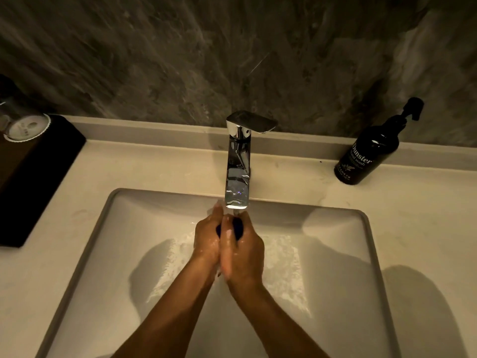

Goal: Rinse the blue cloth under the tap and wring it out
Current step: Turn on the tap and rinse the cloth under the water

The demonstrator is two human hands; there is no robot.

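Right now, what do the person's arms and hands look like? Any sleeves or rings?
Both arms are bare as far as the picture shows, with no sleeves in view. The left hand and right hand wear no gloves, and I see no watch, bracelet or ring, though the light is dim. Both hands look wet and shiny. The fingers are partly hidden.
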